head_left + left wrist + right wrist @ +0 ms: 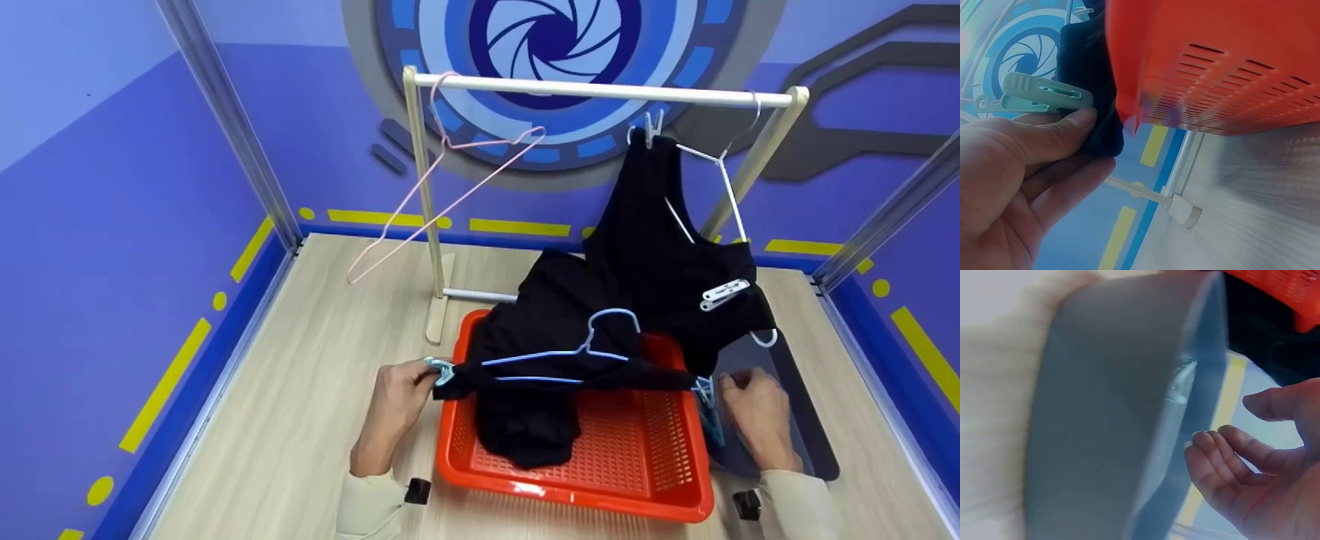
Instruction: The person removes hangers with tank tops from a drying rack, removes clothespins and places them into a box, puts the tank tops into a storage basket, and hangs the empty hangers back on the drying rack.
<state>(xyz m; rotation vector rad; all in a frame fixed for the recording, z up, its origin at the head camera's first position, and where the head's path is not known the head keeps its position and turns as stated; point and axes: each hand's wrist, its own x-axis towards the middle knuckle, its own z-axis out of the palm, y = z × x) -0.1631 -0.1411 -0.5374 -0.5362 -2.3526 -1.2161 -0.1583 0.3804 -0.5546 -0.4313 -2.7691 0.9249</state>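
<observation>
A blue hanger (585,351) lies across a red basket (574,496), carrying a black garment (525,431). At its left end my left hand (394,405) pinches the cloth between thumb and fingers, beside a pale green clothespin (1047,93) clipped there. Light blue clothespins (703,390) sit at the hanger's right end. My right hand (757,412) is just right of them, over a grey bin (814,431). In the right wrist view its fingers are loosely bent with nothing between them. A clothespin (1182,379) shows inside the bin.
Behind the basket stands a rack (607,88). A pink hanger (450,146) hangs at its left. On the right, a white hanger (724,169) holds a second black garment (637,202) with white clothespins (724,292), draping down toward the basket. Walls enclose the table (300,375).
</observation>
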